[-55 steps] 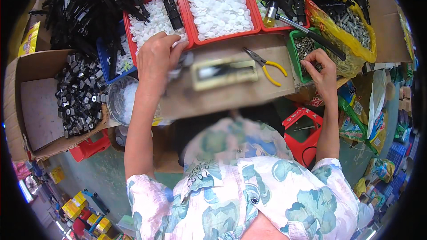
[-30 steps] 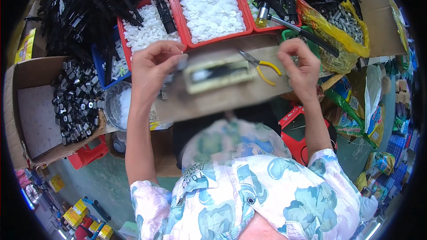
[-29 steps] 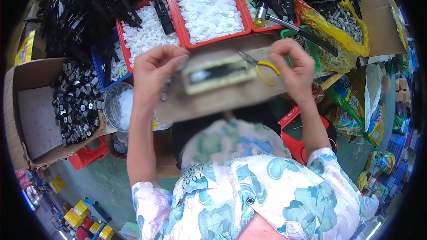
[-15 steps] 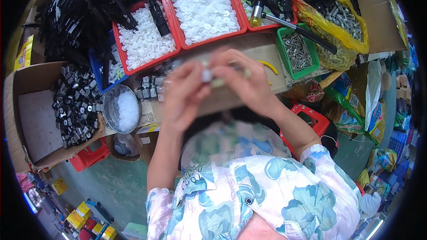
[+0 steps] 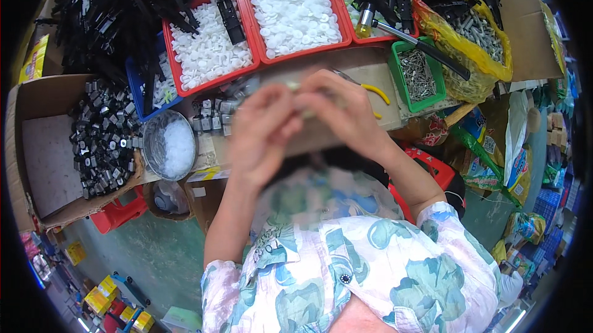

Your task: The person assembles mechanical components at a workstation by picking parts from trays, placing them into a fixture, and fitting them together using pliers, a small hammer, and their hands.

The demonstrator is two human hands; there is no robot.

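Close together above the bench point(image 5: 364, 64), my two hands meet at the fingertips. My left hand point(image 5: 262, 132) is closed, its thumb and fingers pinched and smeared by motion. Against it, my right hand point(image 5: 346, 113) is closed with curled fingers around something small and pale. The fingers hide most of what they grip, so its kind cannot be told. Beside my right hand lies a yellow-handled hand tool point(image 5: 377, 93), partly covered. Small metal blocks point(image 5: 213, 115) sit on the bench to the left of my left hand.
Red trays of white plastic pieces point(image 5: 210, 49) and white discs point(image 5: 295, 15) line the back. Black parts point(image 5: 105, 18) are heaped behind. A hammer point(image 5: 420, 46) rests over a green tray of metal pins point(image 5: 417, 73). A bowl of white material point(image 5: 178, 147) stands left, beside a carton point(image 5: 52, 154).
A small whitish piece seen between my fingertips is now hidden by them. My left hand has shifted slightly right, and the bench scene has moved a little in view.
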